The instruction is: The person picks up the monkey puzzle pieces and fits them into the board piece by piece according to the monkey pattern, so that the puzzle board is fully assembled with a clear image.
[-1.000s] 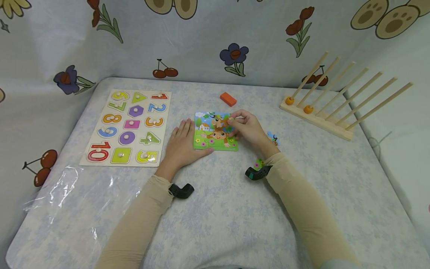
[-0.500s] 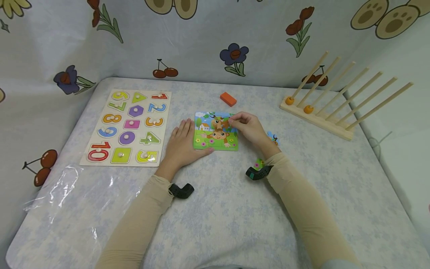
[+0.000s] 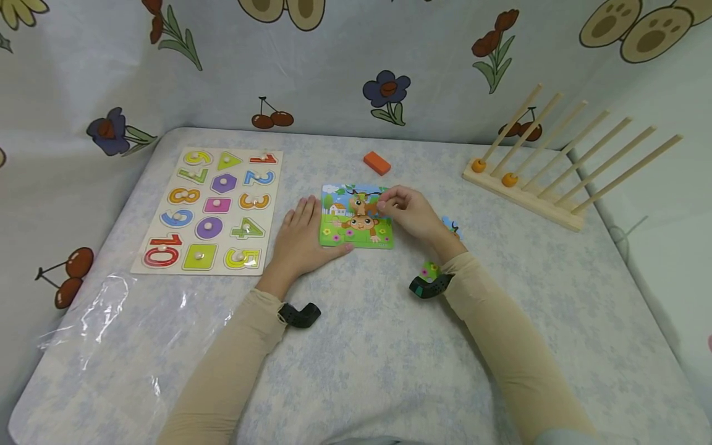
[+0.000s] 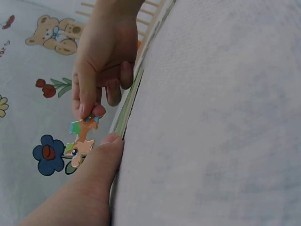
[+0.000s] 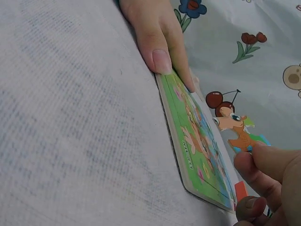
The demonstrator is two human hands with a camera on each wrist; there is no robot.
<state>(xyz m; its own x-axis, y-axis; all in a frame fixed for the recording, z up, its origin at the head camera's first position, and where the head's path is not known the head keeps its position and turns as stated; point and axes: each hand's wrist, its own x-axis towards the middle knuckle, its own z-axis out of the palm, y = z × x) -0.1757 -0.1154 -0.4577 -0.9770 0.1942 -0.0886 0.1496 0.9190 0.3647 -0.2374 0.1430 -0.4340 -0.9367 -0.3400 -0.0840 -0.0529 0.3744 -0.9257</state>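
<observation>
A small jigsaw puzzle [image 3: 361,240] with a monkey picture lies in a tray on the table. My left hand [image 3: 302,238] lies along its left side, fingers straight, with the thumb at the puzzle's front-left edge. Over the right part of the picture, my right hand [image 3: 411,213] pinches a puzzle piece [image 5: 242,134] between thumb and index finger. The wrist views show this piece tilted and held above the tray, with part of a monkey's face on it. Two loose puzzle pieces lie by the right forearm, one blue [image 3: 451,227] and one green [image 3: 429,271], each partly hidden.
A number and shape peg board [image 3: 267,207] lies at the left, with clear plastic wrap [image 3: 105,309] in front of it. An orange block [image 3: 377,163] sits behind the puzzle. At the back right stands a wooden rack [image 3: 523,196] with upright rods and two orange beads.
My right hand has shifted slightly toward me and tilted the pinched puzzle piece over the picture. The left hand keeps its place beside the puzzle.
</observation>
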